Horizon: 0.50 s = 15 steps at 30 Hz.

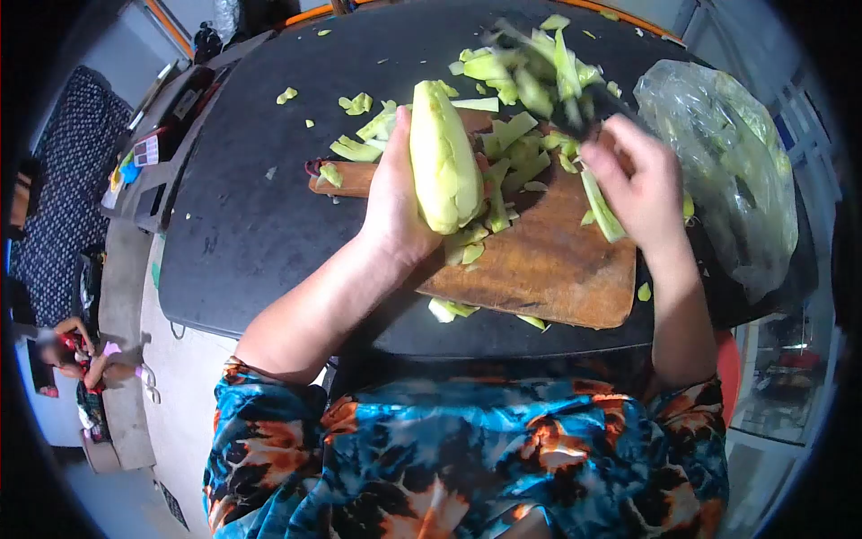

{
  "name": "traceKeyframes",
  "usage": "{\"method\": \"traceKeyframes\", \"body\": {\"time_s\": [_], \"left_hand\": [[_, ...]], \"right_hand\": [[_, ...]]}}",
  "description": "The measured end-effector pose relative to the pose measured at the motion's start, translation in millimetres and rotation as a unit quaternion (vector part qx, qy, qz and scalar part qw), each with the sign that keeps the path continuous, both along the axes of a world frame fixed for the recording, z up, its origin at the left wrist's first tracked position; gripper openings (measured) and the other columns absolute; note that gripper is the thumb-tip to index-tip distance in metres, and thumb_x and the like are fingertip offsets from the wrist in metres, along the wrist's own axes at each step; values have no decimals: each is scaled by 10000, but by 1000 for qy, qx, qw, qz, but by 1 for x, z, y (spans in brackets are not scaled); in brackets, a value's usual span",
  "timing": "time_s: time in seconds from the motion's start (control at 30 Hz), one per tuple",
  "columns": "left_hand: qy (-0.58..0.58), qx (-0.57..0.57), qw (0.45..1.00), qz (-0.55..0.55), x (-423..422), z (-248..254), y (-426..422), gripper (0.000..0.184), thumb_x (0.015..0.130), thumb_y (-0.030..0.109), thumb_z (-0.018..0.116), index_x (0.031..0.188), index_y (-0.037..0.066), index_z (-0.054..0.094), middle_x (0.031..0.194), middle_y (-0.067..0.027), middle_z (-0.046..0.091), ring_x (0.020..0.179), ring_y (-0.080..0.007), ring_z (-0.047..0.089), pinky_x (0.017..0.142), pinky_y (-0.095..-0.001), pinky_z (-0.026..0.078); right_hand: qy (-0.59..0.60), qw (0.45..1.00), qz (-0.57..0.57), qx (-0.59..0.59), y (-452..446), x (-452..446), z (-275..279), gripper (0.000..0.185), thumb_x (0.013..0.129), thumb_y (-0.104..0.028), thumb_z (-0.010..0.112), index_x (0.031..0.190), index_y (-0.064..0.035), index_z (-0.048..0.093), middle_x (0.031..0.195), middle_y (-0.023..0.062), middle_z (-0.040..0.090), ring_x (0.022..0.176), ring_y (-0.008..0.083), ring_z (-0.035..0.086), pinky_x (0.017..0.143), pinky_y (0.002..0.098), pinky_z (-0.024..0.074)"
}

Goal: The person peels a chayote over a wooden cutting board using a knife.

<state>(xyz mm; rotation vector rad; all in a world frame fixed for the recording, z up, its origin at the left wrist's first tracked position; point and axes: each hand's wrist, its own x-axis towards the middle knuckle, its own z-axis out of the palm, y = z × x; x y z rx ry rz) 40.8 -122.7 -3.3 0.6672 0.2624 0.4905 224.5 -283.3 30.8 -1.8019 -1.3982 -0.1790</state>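
My left hand (393, 202) is wrapped round a long, pale green peeled gourd (442, 162), held upright above the wooden cutting board (557, 260). My right hand (637, 175) is closed on the handle end of a dark knife (576, 115), which is smeared by motion. The knife's blade points away and to the left, over a heap of peelings (530, 72). More green peel strips (516, 153) lie on the board beside the gourd, and one long strip (600, 207) lies just under my right hand. The board's handle (359, 178) sticks out to the left behind my left wrist.
The dark table (242, 207) has scattered scraps of peel (356, 103). At the right stands a clear plastic bag (727, 162) with green stuff inside. A person (85, 359) sits far off at the left. A red chair edge (727, 368) shows beside my right elbow.
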Motion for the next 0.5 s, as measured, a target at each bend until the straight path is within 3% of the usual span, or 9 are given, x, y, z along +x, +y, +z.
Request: {"method": "traceKeyframes", "body": {"time_s": [0.03, 0.1, 0.17, 0.23, 0.27, 0.37, 0.5], "left_hand": [[4, -29, 999, 19, 1, 0, -1, 583, 955, 608, 374, 1227, 112, 516, 1078, -114, 599, 989, -269, 603, 884, -452, 501], [14, -86, 995, 54, 3, 1, -1, 608, 940, 633, 381, 1232, 117, 516, 1111, -122, 598, 1008, -269, 598, 902, -457, 491], [-25, -115, 988, -98, -3, 2, 9, 668, 899, 695, 393, 1179, 112, 559, 1077, -124, 619, 964, -257, 619, 880, -439, 502], [-102, -105, 980, -137, -2, -5, 15, 660, 901, 687, 405, 1153, 100, 570, 1006, -114, 635, 884, -243, 639, 811, -414, 531], [-80, -117, 983, -115, -2, -6, 12, 652, 902, 678, 420, 1155, 95, 566, 967, -105, 637, 839, -230, 643, 755, -395, 542], [-76, -92, 985, -121, -2, -13, 17, 643, 902, 670, 431, 1162, 97, 560, 984, -101, 633, 863, -224, 637, 769, -392, 539], [-9, -113, 992, -49, 1, 0, 4, 601, 932, 629, 411, 1162, 92, 553, 1022, -98, 624, 900, -225, 623, 780, -362, 532]], "right_hand": [[1, 999, 49, 9, -3, -13, 1, 376, 800, -392, 736, 711, -69, 566, 570, 58, 560, 513, 221, 578, 498, 331, 440], [-117, 982, 150, -14, -7, -30, 3, 407, 756, -485, 735, 686, -124, 561, 568, 36, 551, 537, 210, 592, 512, 333, 447], [-155, 968, 197, -30, -9, -50, 4, 442, 751, -540, 709, 685, -133, 553, 591, 26, 559, 567, 207, 601, 547, 329, 457], [-168, 961, 213, -55, -10, -55, -3, 452, 753, -559, 695, 689, -137, 546, 608, 22, 564, 577, 207, 595, 564, 321, 453], [-175, 962, 205, -51, -8, -55, -7, 450, 759, -560, 689, 695, -139, 544, 596, 21, 553, 564, 209, 588, 549, 321, 445], [-176, 963, 202, -38, -7, -54, -10, 451, 764, -556, 687, 690, -137, 539, 590, 25, 546, 558, 209, 587, 548, 317, 443], [-196, 970, 133, -54, 0, -45, -12, 451, 794, -561, 659, 706, -129, 565, 593, 28, 581, 571, 232, 613, 557, 344, 463]]}}
